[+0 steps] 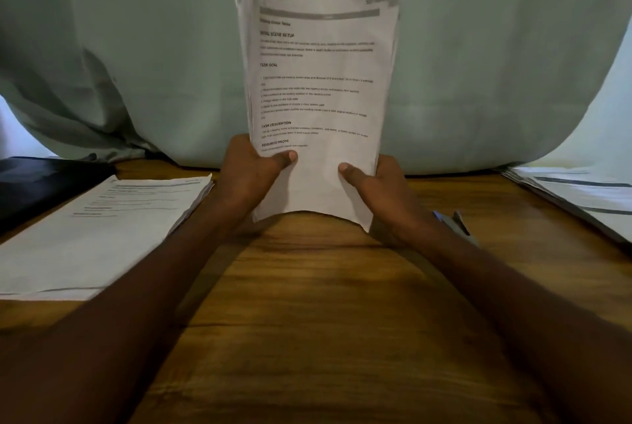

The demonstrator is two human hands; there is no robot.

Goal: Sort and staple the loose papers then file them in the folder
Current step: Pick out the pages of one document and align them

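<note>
White printed sheets stand upright between both hands — the left hand pinches the paper stack at its lower left edge, thumb across the front, and the right hand grips the lower right edge likewise. Its bottom edge sits just above the wooden table. Left of the hands lies another paper pile, with a dark folder beyond; right — more sheets.

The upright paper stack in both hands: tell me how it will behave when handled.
The paper stack is probably floppy: its bottom edge already bows between the left hand and right hand. Its top edges look fanned, so sheets may slide apart if the grip loosens. It likely needs tapping on the table to square.
</note>
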